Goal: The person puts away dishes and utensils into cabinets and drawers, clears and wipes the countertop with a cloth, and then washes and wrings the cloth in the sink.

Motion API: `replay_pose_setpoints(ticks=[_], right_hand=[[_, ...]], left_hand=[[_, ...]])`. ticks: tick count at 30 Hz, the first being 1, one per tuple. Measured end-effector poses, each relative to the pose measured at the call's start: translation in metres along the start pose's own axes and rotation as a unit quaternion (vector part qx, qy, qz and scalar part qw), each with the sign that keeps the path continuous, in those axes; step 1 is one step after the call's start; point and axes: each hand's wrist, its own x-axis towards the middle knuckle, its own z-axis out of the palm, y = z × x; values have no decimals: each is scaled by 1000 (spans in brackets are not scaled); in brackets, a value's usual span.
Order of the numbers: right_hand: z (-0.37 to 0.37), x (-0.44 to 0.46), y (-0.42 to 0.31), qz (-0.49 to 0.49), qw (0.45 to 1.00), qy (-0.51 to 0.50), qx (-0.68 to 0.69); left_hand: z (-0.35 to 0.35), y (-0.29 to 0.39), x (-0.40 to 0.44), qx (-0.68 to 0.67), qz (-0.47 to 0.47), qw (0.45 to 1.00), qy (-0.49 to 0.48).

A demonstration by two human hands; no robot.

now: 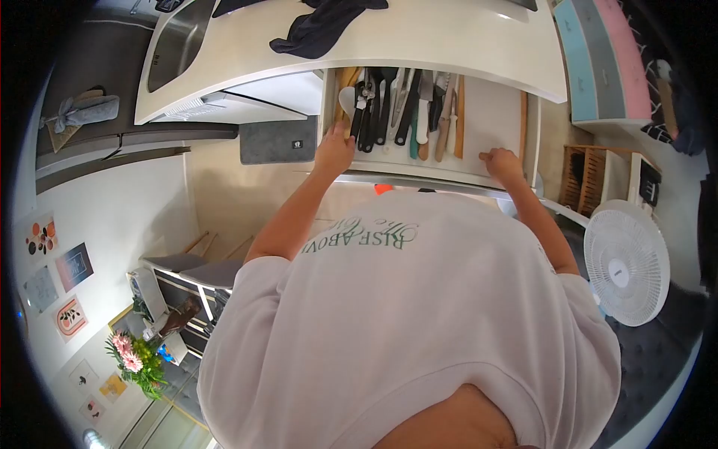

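Observation:
A white drawer (pixel 480 173) stands pulled out below the counter, holding several utensils and knives. My left hand (pixel 334 152) is at its front left corner, fingers bent close to a white spoon (pixel 346 101) and a wooden utensil (pixel 345 78); what they grip is hidden. Beside it lie black-handled utensils (pixel 366 123), a white-handled knife (pixel 423 120) and a wooden-handled knife (pixel 444 129). Over the bare right part of the drawer, my right hand (pixel 502 166) reaches past the front edge with curled fingers. I cannot make out anything in them.
Above the drawer runs a white countertop (pixel 449 37) with a dark cloth (pixel 321 28) and a metal sink (pixel 179 46). A grey mat (pixel 278 141) lies on the floor at left. At right stand a white fan (pixel 627 262), a wooden rack (pixel 583 179) and a pastel drawer cabinet (pixel 602 60).

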Motion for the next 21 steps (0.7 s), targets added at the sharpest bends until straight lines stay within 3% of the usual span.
replay_pose_setpoints(ticks=[5, 10, 17, 21], right_hand=[[-4, -9, 0, 27, 999, -43, 18], [-7, -17, -2, 69, 992, -30, 102], [-16, -23, -2, -10, 995, 73, 61], [-13, -24, -4, -32, 987, 143, 74]], left_hand=[[2, 7, 7, 23, -133, 979, -153], [9, 1, 5, 35, -92, 987, -129], [6, -2, 8, 29, -84, 981, -172], [8, -1, 4, 26, -80, 986, -144]])
